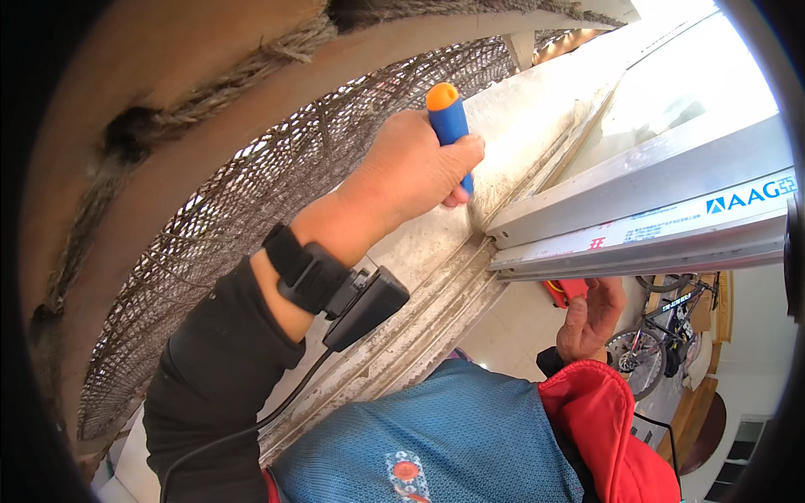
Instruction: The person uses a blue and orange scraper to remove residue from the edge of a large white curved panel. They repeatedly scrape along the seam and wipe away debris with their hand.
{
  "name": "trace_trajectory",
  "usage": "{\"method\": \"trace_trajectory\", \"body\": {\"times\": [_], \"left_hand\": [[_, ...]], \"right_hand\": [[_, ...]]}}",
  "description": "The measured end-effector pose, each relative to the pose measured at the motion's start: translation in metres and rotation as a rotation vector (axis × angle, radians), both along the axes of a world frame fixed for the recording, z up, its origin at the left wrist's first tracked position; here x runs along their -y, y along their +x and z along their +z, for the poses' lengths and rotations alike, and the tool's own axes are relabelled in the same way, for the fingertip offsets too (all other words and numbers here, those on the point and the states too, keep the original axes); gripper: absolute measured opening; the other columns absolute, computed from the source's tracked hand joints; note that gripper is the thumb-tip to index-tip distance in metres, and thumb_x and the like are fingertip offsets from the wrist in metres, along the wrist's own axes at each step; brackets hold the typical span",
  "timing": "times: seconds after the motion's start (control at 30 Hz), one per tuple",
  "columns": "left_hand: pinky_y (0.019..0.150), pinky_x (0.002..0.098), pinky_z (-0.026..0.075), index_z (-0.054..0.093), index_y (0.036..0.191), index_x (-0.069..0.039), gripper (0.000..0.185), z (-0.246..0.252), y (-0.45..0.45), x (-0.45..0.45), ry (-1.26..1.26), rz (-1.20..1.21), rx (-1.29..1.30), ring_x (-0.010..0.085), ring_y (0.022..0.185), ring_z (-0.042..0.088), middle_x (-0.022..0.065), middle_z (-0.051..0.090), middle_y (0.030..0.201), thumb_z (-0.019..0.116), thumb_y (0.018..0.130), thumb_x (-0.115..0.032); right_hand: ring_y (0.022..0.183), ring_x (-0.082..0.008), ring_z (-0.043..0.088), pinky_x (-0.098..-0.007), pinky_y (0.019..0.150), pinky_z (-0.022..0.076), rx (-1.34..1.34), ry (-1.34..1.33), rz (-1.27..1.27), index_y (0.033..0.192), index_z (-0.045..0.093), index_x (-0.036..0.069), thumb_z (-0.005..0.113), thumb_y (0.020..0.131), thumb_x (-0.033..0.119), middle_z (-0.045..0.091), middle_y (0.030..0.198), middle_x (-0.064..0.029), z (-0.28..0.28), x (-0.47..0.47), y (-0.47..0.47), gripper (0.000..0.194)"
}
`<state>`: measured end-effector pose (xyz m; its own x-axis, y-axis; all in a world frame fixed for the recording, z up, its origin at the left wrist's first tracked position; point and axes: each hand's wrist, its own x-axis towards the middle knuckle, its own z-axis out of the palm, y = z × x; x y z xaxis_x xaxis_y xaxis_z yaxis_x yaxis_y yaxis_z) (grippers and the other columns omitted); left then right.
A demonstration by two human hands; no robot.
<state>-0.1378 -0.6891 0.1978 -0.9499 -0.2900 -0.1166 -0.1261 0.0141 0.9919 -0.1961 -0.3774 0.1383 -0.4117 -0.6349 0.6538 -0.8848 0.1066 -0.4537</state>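
My left hand point(418, 163) is closed around a hand tool's blue handle point(449, 122) with an orange end cap. The tool's working end is hidden under the fist, above a pale, dirty sill point(522, 119). Right of the fist lies the end of an aluminium window-sash profile point(635, 195) with printed protective film. My right hand point(591, 324) is just below the profile's lower edge, thumb apart from curled fingers. Its fingertips are partly hidden at that edge, so I cannot tell if it grips the profile. A grooved, grimy window track point(402, 346) runs diagonally past my body.
A dark mesh screen point(264, 188) and a curved pale frame bound with rope point(233, 82) fill the upper left. A black cable point(289, 402) trails from the device point(368, 308) on my left wrist. Beyond my right hand are a red object point(563, 292) and a bicycle point(654, 339).
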Motion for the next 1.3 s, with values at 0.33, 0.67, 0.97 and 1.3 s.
{"method": "trace_trajectory", "body": {"times": [0.33,0.67,0.97,1.3], "left_hand": [[0.07,0.0309,0.054,0.067,0.103,-0.003,0.022,0.019,0.05,-0.015,-0.267,-0.324,-0.368,0.0153,0.078,0.068,0.0067,0.07,0.086,0.072,0.083,-0.01],[0.066,0.041,0.053,0.055,0.104,-0.005,0.033,0.021,0.074,-0.032,-0.404,-0.29,-0.698,0.0372,0.076,0.063,0.016,0.062,0.086,0.07,0.074,-0.003],[0.062,0.0374,0.053,0.058,0.099,-0.004,0.028,0.028,0.084,-0.032,-0.509,-0.292,-0.567,0.0337,0.072,0.065,0.014,0.063,0.085,0.072,0.075,-0.003],[0.06,0.0389,0.052,0.058,0.097,-0.005,0.027,0.023,0.096,-0.03,-0.587,-0.342,-0.474,0.0327,0.069,0.065,0.0122,0.062,0.087,0.073,0.075,-0.008]], "right_hand": [[0.13,-0.0311,0.049,-0.0458,0.111,0.037,-0.081,0.085,-0.021,0.143,0.035,-0.003,0.051,0.103,0.017,0.047,0.142,-0.0235,0.006,-0.005,0.0,0.047],[0.113,-0.0342,0.057,-0.0445,0.103,0.042,-0.07,0.039,-0.01,0.132,0.045,-0.002,0.061,0.094,0.01,0.06,0.121,-0.0228,0.013,-0.001,0.005,0.043],[0.1,-0.0348,0.063,-0.0436,0.092,0.0502,-0.151,0.071,-0.009,0.132,0.044,-0.002,0.062,0.094,0.009,0.062,0.111,-0.0241,0.023,-0.004,0.008,0.043],[0.098,-0.0355,0.064,-0.043,0.087,0.0534,-0.155,0.04,0.013,0.13,0.046,-0.003,0.064,0.095,0.01,0.062,0.108,-0.0248,0.015,0.001,0.012,0.042]]}}
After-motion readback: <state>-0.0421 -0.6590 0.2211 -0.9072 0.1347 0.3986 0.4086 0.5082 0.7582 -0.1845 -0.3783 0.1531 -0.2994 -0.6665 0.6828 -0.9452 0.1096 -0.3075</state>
